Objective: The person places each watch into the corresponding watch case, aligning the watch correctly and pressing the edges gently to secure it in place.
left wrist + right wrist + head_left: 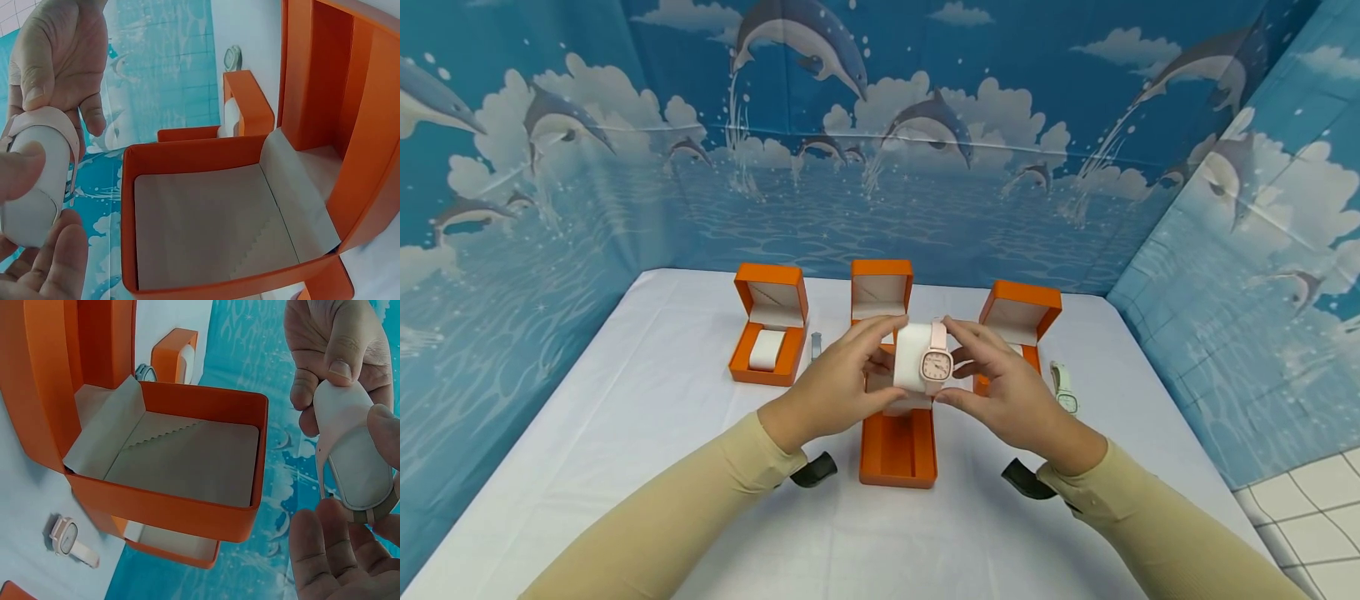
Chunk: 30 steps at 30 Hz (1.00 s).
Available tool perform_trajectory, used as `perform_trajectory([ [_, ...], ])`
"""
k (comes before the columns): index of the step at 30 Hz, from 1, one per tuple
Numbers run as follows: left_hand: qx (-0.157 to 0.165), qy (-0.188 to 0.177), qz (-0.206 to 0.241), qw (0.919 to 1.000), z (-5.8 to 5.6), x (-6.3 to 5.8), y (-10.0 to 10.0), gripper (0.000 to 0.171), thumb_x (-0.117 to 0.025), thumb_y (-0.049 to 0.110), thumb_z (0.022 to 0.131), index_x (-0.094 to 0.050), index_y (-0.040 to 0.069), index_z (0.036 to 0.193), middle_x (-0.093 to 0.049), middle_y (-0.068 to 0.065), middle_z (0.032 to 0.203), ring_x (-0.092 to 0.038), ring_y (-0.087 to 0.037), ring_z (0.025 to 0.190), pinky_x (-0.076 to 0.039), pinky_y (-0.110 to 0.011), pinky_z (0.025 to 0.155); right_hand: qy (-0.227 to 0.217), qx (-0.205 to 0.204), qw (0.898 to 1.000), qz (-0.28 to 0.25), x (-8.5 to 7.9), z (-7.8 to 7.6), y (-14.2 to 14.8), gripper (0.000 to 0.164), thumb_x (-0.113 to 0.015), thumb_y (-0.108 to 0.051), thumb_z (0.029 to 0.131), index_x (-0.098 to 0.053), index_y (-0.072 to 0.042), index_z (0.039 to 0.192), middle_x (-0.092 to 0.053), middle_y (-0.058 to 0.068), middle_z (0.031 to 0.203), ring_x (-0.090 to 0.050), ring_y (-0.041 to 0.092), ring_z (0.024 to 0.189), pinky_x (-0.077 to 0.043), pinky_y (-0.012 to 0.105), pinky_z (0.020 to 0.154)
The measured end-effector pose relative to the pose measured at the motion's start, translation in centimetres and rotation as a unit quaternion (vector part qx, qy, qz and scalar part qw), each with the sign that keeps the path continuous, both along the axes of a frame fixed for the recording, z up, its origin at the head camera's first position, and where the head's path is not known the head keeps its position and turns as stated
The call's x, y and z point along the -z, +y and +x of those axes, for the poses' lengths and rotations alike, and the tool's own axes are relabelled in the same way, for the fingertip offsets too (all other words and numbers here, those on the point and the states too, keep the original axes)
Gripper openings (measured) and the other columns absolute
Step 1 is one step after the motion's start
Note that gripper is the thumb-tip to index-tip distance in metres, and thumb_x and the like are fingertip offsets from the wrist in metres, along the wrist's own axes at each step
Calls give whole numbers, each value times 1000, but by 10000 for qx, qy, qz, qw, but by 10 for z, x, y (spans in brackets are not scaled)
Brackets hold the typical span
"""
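Observation:
In the head view, my left hand [835,383] and right hand [1011,400] hold a white watch cushion [910,358] between them, above an opened orange watch box [898,479]. A pink watch [936,365] is wrapped around the cushion's right side, its square dial facing me. My left thumb and fingers grip the cushion's left end. On the right, my thumb and index finger pinch the watch strap's lower and upper edges. In the left wrist view the pink strap [53,119] curves around the cushion [40,181]. The near box's base holds no cushion.
Behind my hands stand opened orange boxes at left [790,367], middle [880,268] and right [1026,292]; the left one contains a white cushion [767,350]. A blue-grey watch [816,344] and a pale green watch [1063,390] lie on the white-covered table [662,467].

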<state>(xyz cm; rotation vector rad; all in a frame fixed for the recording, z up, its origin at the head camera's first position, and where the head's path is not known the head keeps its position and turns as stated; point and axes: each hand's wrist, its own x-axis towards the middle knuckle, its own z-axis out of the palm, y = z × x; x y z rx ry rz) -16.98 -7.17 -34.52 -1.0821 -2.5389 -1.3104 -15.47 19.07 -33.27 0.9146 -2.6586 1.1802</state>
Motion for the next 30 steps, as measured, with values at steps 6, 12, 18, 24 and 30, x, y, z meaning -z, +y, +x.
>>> perform_trajectory([
  [6, 3, -2, 19, 10000, -1, 0, 0, 85, -83, 13, 92, -37, 11, 163, -45, -6, 160, -70, -17, 112, -60, -22, 90, -6, -4, 10000, 17, 0, 0, -1, 89, -82, -10, 90, -34, -7, 165, -48, 13, 154, -67, 26, 117, -59, 39, 99],
  [12, 7, 1, -5, 10000, -2, -1, -1, 84, -83, 14, 93, -37, 11, 163, -45, -6, 161, -70, -17, 111, -61, -23, 91, -24, 49, 10000, 72, 0, -1, -2, 90, -82, -11, 90, -33, -9, 165, -48, 13, 155, -66, 25, 117, -60, 39, 99],
  [18, 75, 19, -102, 9999, 0, -1, 0, 83, -82, 13, 94, -37, 12, 163, -47, -6, 159, -70, -17, 111, -61, -28, 94, -92, -158, 9998, -83, 3, -1, -3, 92, -83, -4, 88, -33, -8, 165, -46, 12, 158, -67, 24, 115, -60, 34, 98],
  [24, 46, 65, -177, 9998, -1, 0, -1, 83, -82, 16, 94, -37, 13, 164, -45, -5, 161, -70, -17, 111, -60, -25, 95, -148, -266, 9993, -235, 4, -2, -4, 90, -82, -2, 89, -34, -7, 165, -46, 14, 157, -69, 27, 116, -61, 38, 98],
  [30, 57, -55, -119, 9999, -2, -1, -1, 84, -83, 18, 93, -37, 14, 163, -44, -4, 162, -70, -17, 111, -61, -25, 93, -358, -282, 9984, -337, 3, -2, -3, 88, -80, -2, 91, -33, -9, 165, -44, 15, 159, -67, 32, 121, -61, 40, 98],
])
